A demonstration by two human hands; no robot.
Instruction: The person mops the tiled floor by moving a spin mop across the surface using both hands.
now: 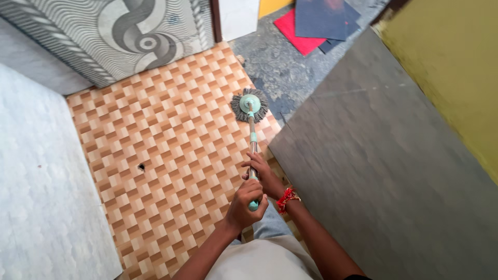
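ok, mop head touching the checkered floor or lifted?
Touching. The head view shows the mop head with its grey strands splayed flat on the checkered floor, no gap or shadow beneath. Both hands grip the handle.

A red mat [296, 32] and dark blue mat [321, 18] overlap on grey floor [270, 62] beyond orange checkered tiles [166, 129].

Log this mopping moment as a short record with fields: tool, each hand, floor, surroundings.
tool: round grey-fringed spin mop with a teal hub on a metal and teal pole
left hand: closed around the pole's teal end
right hand: gripping the pole farther down; red thread band on the wrist
floor: orange and cream checkered tiles, mop head near their edge
surroundings: grey swirl-patterned panel, red and dark blue mats, grey slab
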